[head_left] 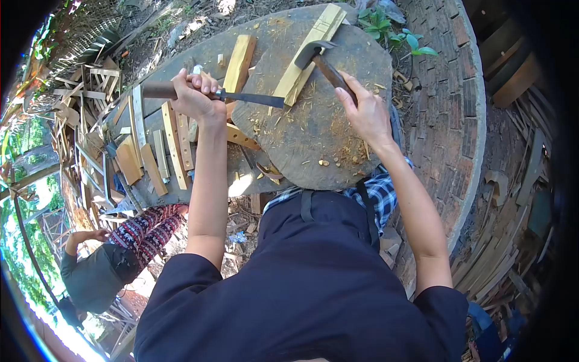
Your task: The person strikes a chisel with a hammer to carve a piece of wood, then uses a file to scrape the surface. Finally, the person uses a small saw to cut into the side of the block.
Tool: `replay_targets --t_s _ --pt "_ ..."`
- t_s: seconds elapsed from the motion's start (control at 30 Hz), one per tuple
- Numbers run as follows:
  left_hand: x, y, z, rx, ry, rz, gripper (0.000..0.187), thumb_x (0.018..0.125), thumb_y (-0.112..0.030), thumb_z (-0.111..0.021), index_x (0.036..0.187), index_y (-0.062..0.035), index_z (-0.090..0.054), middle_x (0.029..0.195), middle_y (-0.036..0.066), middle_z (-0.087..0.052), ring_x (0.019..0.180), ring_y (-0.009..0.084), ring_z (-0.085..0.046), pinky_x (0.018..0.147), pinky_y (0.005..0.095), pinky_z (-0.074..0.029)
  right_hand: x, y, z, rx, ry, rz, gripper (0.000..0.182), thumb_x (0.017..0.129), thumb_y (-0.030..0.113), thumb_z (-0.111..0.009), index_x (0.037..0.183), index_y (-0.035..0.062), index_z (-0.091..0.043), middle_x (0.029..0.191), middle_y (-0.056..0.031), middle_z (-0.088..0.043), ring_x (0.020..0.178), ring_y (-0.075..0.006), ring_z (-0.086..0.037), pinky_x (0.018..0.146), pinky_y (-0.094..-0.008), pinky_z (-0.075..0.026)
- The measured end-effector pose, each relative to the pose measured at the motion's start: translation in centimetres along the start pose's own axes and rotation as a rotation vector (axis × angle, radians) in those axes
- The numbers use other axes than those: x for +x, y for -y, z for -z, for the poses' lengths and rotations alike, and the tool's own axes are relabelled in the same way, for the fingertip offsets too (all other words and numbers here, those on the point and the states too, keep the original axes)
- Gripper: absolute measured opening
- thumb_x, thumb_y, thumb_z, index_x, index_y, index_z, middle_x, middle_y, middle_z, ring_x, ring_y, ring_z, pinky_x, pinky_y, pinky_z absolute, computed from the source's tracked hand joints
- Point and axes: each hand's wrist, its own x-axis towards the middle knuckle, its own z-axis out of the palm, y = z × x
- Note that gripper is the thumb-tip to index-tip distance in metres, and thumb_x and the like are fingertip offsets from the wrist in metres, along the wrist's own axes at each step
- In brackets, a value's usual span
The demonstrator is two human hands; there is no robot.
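My left hand [198, 96] is wrapped round a chisel [250, 98] with a dark flat blade and a wooden handle; the blade points right, over the round stump's top. In my right hand [363, 113] is the wooden handle of a hammer-like tool [330, 75] with a curved dark metal head. That head rests over or just above a long pale wood piece [306, 54], which lies slantwise on the round wooden stump [338, 139]. Lines show on the wood's far end. A second wood block [240, 63] lies left of it, beyond my left hand.
Several wooden strips, some with holes [174, 145], lie at the left of the work surface. Wood chips cover the stump. Another person [99, 271] is at the lower left. A curved brick wall [443, 120] runs along the right, with scrap wood [512, 211] beyond.
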Motion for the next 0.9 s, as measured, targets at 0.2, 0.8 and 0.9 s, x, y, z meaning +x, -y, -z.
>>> replay_targets --t_s 0.2,0.8,0.9 --pt "-0.2 0.2 -1.6 0.016 0.078 -0.057 0.025 0.089 -0.013 -0.057 0.07 -0.0101 -0.041 0.056 0.0 -0.04 0.041 0.0096 -0.038 0.038 0.0275 -0.031 0.1 -1.0 -1.0 0.057 -0.074 0.021 0.043 0.096 0.041 -0.055 0.135 0.0236 -0.057 0.099 -0.0201 -0.071 0.093 -0.0438 -0.067 0.08 -0.0504 -0.053" --pt "-2.1 0.4 -3.9 0.028 0.325 -0.151 0.019 0.088 -0.005 -0.058 0.078 -0.0071 -0.042 0.053 0.003 -0.044 0.037 0.0099 -0.039 0.033 0.0261 -0.032 0.1 -1.5 -1.6 0.052 -0.101 0.034 0.043 0.096 0.042 -0.057 0.134 0.0213 -0.058 0.095 -0.0229 -0.071 0.09 -0.045 -0.067 0.078 -0.0521 -0.054" --pt "-2.7 0.4 -4.3 0.049 0.33 -0.172 0.018 0.089 -0.006 -0.057 0.079 -0.0081 -0.042 0.054 0.003 -0.043 0.037 0.01 -0.038 0.034 0.0263 -0.031 0.0 -1.5 -1.7 0.058 -0.102 0.036 0.043 0.096 0.041 -0.057 0.134 0.0209 -0.058 0.095 -0.0233 -0.071 0.09 -0.0451 -0.067 0.078 -0.0521 -0.053"
